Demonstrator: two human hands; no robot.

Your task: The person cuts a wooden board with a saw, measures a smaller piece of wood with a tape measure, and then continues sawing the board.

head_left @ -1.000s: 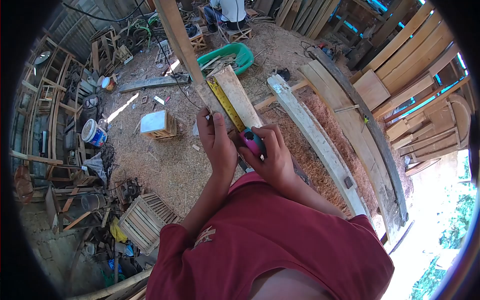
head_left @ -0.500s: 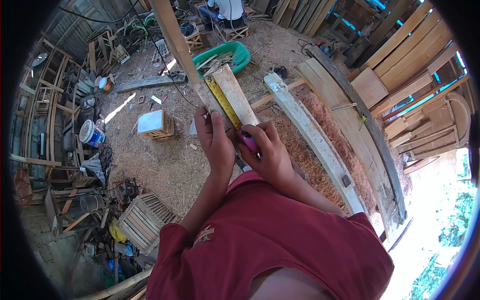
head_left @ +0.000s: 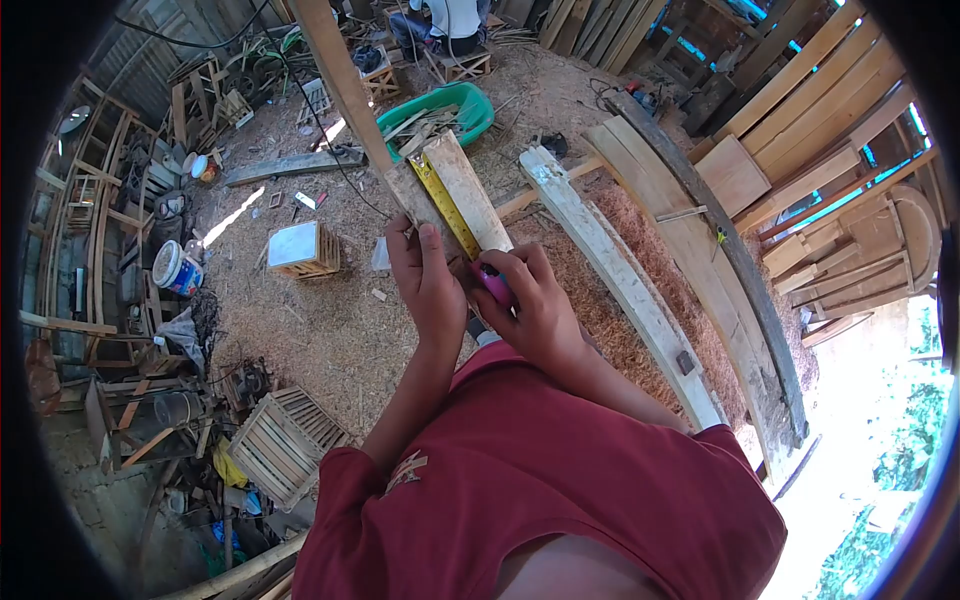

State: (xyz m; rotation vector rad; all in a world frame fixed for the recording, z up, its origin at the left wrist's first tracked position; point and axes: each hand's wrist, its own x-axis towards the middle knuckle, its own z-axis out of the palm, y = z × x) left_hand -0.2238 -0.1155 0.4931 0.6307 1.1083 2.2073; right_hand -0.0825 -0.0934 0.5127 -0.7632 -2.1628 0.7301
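A tape measure (head_left: 496, 288) with a pink-purple case is gripped in my right hand (head_left: 537, 308), thumb and fingers closed round it. Its yellow blade (head_left: 446, 204) runs out away from me along a length of wood, with the hooked end near the far end. My left hand (head_left: 432, 290) is closed on the left edge of a brownish board (head_left: 408, 192), thumb on top. Right beside the blade lies a paler board (head_left: 467, 188). The near ends of both boards are partly hidden by my hands.
A green tub (head_left: 478, 112) of wood scraps stands just beyond the boards. To the right lie a long whitish beam (head_left: 610, 255) and wide planks (head_left: 690, 250). A slatted crate (head_left: 285, 450) and a small white-topped stool (head_left: 300, 247) are at left. A person (head_left: 450, 20) sits at the back.
The surroundings have shifted slightly left in view. Both hands keep their holds, and the tape's blade stays extended along the wood.
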